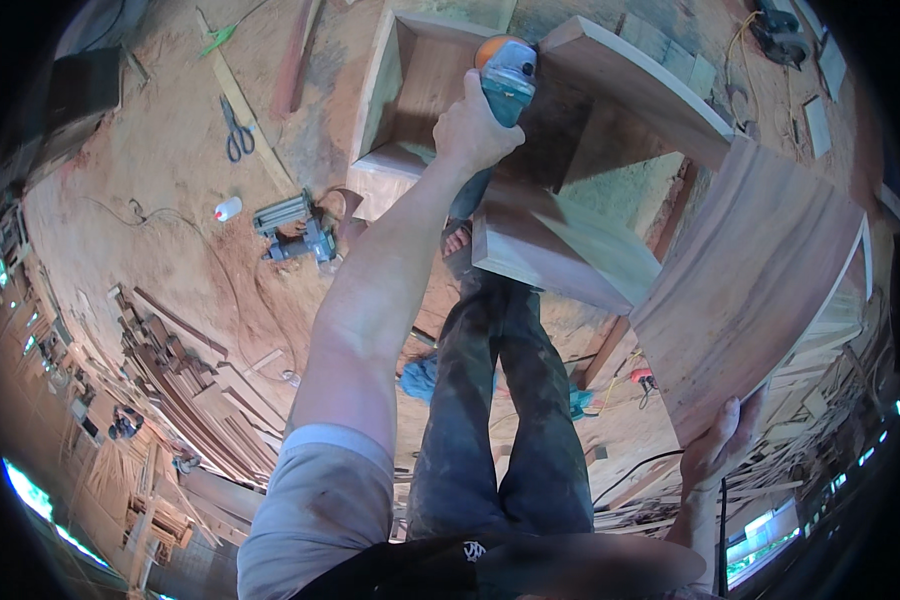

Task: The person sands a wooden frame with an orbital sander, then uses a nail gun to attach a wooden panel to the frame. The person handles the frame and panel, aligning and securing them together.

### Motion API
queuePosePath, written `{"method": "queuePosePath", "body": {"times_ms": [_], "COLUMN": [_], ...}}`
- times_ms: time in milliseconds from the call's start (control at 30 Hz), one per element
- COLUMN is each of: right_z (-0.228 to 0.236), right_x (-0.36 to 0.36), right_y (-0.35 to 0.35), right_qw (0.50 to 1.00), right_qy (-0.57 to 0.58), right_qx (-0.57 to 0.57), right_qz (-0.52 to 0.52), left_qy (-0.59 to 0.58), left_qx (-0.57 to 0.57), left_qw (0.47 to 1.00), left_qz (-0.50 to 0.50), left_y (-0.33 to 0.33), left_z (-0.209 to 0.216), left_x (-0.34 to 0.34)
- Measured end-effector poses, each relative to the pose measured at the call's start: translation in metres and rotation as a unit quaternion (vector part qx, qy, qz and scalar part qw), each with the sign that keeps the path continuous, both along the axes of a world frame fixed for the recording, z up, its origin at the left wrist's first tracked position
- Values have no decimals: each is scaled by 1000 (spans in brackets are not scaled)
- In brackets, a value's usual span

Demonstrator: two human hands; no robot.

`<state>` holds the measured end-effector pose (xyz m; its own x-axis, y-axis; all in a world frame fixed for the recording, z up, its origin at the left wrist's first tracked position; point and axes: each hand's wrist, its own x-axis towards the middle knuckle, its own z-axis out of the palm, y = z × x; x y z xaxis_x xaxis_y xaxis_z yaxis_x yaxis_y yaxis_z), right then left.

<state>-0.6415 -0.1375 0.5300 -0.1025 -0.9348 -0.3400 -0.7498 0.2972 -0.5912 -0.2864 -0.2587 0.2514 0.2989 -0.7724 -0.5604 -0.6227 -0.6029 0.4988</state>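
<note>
My left hand [473, 132] is closed around the teal body of an angle grinder [511, 92], which has a silver head and an orange disc. The tool is over a wooden box frame [372, 100], its disc near the upper edge; whether it touches the wood cannot be told. At the lower right, my right hand [718, 440] grips the near edge of a wide, grained wooden panel [755, 275], with some fingers hidden. This panel slants beside the box's curved side board [640, 85]. A lower board [550, 245] of the frame lies near my legs.
On the dusty floor to the left are scissors [238, 132], a white bottle [228, 209] and a nail gun [300, 230]. Stacked wood strips [175, 360] lie at lower left. Blue cloth [419, 378] is beside my legs, and a dark power tool [780, 42] sits at upper right.
</note>
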Motion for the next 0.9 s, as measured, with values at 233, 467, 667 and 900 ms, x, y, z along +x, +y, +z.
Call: {"method": "queuePosePath", "body": {"times_ms": [233,467,667,900], "right_z": [-1,29,-24,-67], "right_x": [6,66,188,218], "right_y": [0,25,95,135], "right_qw": [1000,950,861,875], "right_qy": [1,-197,-266,-232], "right_qx": [28,-80,53,82], "right_qz": [2,228,431,417], "left_qy": [-36,165,269,347], "left_qx": [28,-129,-232,-147], "left_qw": [999,928,788,754], "left_qz": [2,309,502,538], "left_y": [41,174,233,262], "left_z": [15,125,215,197], "left_x": [35,88,67,74]}}
